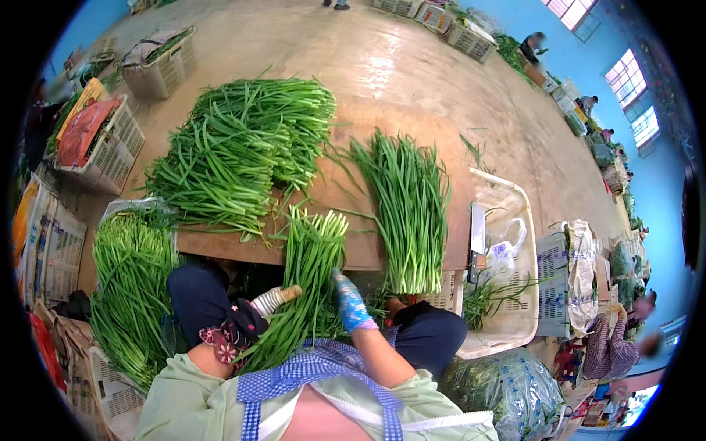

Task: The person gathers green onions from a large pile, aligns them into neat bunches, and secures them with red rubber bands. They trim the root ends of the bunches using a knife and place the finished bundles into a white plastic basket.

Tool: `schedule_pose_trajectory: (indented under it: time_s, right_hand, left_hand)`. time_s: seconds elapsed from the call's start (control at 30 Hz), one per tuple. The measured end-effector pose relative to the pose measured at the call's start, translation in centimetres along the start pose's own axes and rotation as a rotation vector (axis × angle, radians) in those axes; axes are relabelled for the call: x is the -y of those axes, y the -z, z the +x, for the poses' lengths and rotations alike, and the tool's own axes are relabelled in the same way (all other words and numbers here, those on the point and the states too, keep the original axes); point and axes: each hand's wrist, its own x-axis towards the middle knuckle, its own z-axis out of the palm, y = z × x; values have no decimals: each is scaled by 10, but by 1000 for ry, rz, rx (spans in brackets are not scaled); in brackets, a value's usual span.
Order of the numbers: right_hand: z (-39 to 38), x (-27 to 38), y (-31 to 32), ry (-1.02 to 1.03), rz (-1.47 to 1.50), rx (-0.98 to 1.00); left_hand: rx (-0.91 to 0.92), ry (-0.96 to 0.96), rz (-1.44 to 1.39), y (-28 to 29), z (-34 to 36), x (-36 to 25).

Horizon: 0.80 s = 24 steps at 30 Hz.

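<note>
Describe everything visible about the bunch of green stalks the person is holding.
The bunch of green stalks is long, thin and leafy, fresh-looking, with cut ends evened off at the top. It lies slanted from the person's lap up onto the edge of the brown board. The right hand, in a blue glove, presses its side; the left hand grips it lower down.

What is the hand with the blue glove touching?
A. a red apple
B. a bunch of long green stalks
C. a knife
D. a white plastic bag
B: the right hand in the blue patterned glove rests against the bunch of long green stalks that lies from the person's lap up over the edge of the wooden board.
</note>
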Motion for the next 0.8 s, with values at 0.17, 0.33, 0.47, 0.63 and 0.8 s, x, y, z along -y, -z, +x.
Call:
schedule_pose_trajectory:
  time_s: [0.17, 0.33, 0.47, 0.63, 0.8]
  right_hand:
    - [-24, 23, -43, 2, 114, 134]
    - [-25, -6, -40, 89, 317, 88]
    - [16, -65, -26, 180, 467, 79]
    - [41, -91, -26, 253, 491, -43]
    - [-29, -17, -49, 132, 152, -25]
  left_hand:
    - [-198, -114, 130, 4, 29, 25]
    - [-64, -133, -6, -11, 18, 23]
    - [0, -115, 17, -45, 1, 15]
    - [-121, -57, 103, -33, 10, 21]
    - [-193, -140, 93, -40, -3, 21]
